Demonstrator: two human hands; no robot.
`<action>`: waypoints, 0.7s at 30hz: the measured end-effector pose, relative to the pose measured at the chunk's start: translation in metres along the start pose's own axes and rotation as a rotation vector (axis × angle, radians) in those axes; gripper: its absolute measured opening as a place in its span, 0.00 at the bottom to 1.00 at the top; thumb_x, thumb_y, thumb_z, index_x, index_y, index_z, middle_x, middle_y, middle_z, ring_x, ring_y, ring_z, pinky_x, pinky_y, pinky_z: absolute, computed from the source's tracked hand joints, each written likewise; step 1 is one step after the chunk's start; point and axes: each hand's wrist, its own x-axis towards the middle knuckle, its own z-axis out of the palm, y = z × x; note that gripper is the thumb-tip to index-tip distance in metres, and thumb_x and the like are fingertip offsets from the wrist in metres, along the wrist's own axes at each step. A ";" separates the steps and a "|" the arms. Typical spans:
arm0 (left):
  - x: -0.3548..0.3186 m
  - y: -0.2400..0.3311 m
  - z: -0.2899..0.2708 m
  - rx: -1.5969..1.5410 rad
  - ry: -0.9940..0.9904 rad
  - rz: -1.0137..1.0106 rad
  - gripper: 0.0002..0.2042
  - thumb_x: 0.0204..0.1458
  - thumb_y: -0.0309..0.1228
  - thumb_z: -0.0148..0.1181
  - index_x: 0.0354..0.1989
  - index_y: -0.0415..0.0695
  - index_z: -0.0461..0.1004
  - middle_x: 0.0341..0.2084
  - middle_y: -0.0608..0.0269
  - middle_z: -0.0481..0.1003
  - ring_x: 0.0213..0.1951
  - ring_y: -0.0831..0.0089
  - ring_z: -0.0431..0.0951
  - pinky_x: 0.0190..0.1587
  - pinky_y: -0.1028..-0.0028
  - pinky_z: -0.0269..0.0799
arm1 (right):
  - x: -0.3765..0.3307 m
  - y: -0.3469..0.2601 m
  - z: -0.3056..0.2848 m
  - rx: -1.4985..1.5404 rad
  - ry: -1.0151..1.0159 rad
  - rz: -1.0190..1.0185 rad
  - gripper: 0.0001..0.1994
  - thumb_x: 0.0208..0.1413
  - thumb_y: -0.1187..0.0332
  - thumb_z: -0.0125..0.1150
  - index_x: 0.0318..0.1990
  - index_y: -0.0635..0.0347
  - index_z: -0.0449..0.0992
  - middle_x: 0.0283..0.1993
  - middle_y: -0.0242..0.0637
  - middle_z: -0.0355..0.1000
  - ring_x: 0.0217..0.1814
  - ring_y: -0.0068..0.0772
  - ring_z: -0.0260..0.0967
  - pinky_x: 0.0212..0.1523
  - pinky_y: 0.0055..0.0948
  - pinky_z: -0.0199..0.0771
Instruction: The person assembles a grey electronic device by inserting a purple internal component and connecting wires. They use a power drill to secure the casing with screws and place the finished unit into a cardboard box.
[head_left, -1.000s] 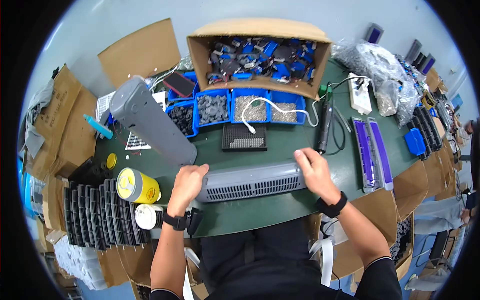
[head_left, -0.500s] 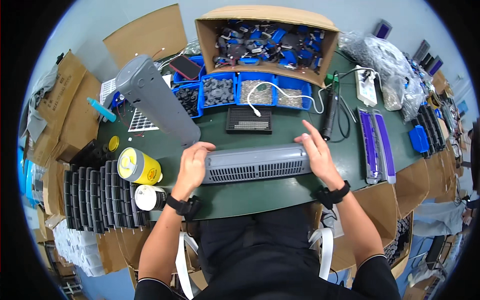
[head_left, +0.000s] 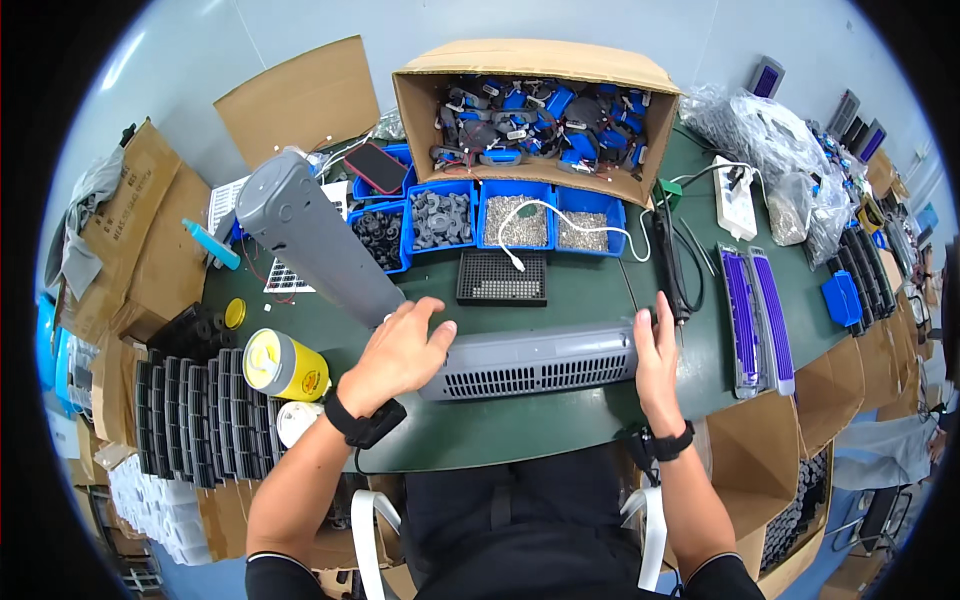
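Observation:
A long grey plastic housing (head_left: 540, 348) with rows of slotted vents lies crosswise on the green table in front of me. My left hand (head_left: 400, 350) is over its left end, fingers and thumb apart, partly hiding that end. Against the right end rests my right hand (head_left: 655, 360), its fingers stretched out and not wrapped round anything. A second grey housing (head_left: 315, 235) stands tilted beyond my left hand, its lower end close to those fingertips.
Blue bins (head_left: 440, 215) of small parts line the back, below a cardboard box (head_left: 655, 140) of blue-and-black components. A black perforated tray (head_left: 502, 280) sits before them. Yellow canister (head_left: 285, 365) and stacked black parts (head_left: 205, 415) stand left; a purple-and-grey unit (head_left: 755, 320) lies right.
My left hand has come off the housing's end grip and opened toward the standing housing. My right hand's fingers have straightened and drawn together. The whole view has shifted slightly.

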 end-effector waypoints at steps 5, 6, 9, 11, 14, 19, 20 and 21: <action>0.047 0.055 -0.025 0.086 -0.074 0.231 0.19 0.65 0.36 0.57 0.57 0.35 0.77 0.48 0.37 0.81 0.54 0.41 0.80 0.59 0.52 0.74 | -0.009 0.020 -0.014 0.041 -0.091 -0.097 0.39 0.75 0.50 0.51 0.81 0.68 0.47 0.84 0.57 0.46 0.88 0.50 0.40 0.83 0.43 0.40; 0.064 0.060 -0.023 0.097 -0.112 0.261 0.17 0.65 0.35 0.57 0.55 0.34 0.78 0.45 0.39 0.82 0.53 0.41 0.81 0.58 0.53 0.75 | -0.010 0.020 -0.015 0.073 -0.112 -0.096 0.39 0.75 0.51 0.51 0.81 0.68 0.46 0.84 0.56 0.46 0.88 0.50 0.41 0.83 0.42 0.41; 0.118 0.077 -0.003 0.028 -0.173 0.390 0.14 0.64 0.30 0.57 0.51 0.33 0.80 0.44 0.37 0.82 0.52 0.43 0.82 0.57 0.53 0.76 | -0.010 0.018 -0.026 0.154 -0.128 -0.099 0.36 0.77 0.54 0.49 0.81 0.67 0.47 0.84 0.53 0.49 0.87 0.48 0.44 0.82 0.41 0.43; 0.155 0.064 0.019 0.049 -0.057 0.488 0.12 0.63 0.27 0.58 0.48 0.33 0.82 0.43 0.37 0.83 0.50 0.43 0.83 0.56 0.52 0.77 | -0.008 0.024 -0.022 0.264 -0.134 -0.103 0.35 0.78 0.53 0.47 0.81 0.66 0.48 0.84 0.53 0.50 0.87 0.46 0.43 0.83 0.42 0.40; 0.192 0.065 0.038 0.204 -0.063 0.415 0.09 0.60 0.26 0.61 0.44 0.34 0.83 0.40 0.38 0.83 0.47 0.43 0.84 0.54 0.52 0.78 | -0.007 0.030 -0.020 0.282 -0.092 -0.110 0.36 0.77 0.52 0.50 0.80 0.66 0.50 0.82 0.54 0.55 0.85 0.48 0.50 0.81 0.42 0.47; 0.210 0.068 0.051 0.209 -0.067 0.331 0.05 0.55 0.24 0.66 0.36 0.37 0.84 0.35 0.41 0.84 0.44 0.45 0.85 0.49 0.54 0.80 | -0.008 0.021 -0.020 0.273 -0.080 -0.119 0.34 0.76 0.55 0.52 0.79 0.68 0.53 0.80 0.55 0.58 0.83 0.48 0.54 0.81 0.44 0.50; 0.212 0.066 0.051 0.183 -0.064 0.346 0.04 0.53 0.23 0.66 0.35 0.36 0.84 0.35 0.39 0.84 0.43 0.44 0.85 0.49 0.53 0.80 | -0.008 0.019 -0.020 0.265 -0.081 -0.120 0.34 0.76 0.55 0.52 0.79 0.68 0.54 0.79 0.56 0.58 0.83 0.48 0.54 0.81 0.44 0.50; 0.213 0.065 0.051 0.156 -0.061 0.360 0.04 0.52 0.22 0.65 0.34 0.36 0.84 0.35 0.38 0.84 0.43 0.42 0.85 0.50 0.52 0.80 | -0.008 0.020 -0.020 0.263 -0.076 -0.127 0.32 0.76 0.57 0.53 0.78 0.69 0.56 0.79 0.56 0.59 0.82 0.49 0.56 0.80 0.44 0.51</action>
